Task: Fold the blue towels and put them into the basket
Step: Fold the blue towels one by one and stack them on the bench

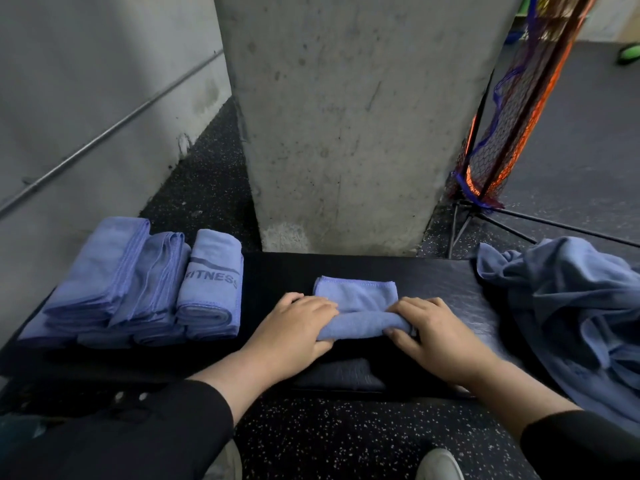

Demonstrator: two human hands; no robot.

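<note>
- Left hand (298, 327) curls over the near, rolled edge of the towel (356, 306), fingers on top and thumb tucked below the fold, so it grips that end.
- Right hand (429, 337) does the same at the other end, fingers bent over the roll and pinching it.
- The towel lies mid-bench (450, 292), far half flat, near half doubled over between the hands.
- It looks soft, light and limp, so it will sag unless held at both ends. The ends or corners seem the best places to grip.
- Folded stack (145, 285) sits at the left end of the bench, well apart.
- Unfolded heap (568, 306) spills over the right end.
- No basket that I can make out for certain.
</note>
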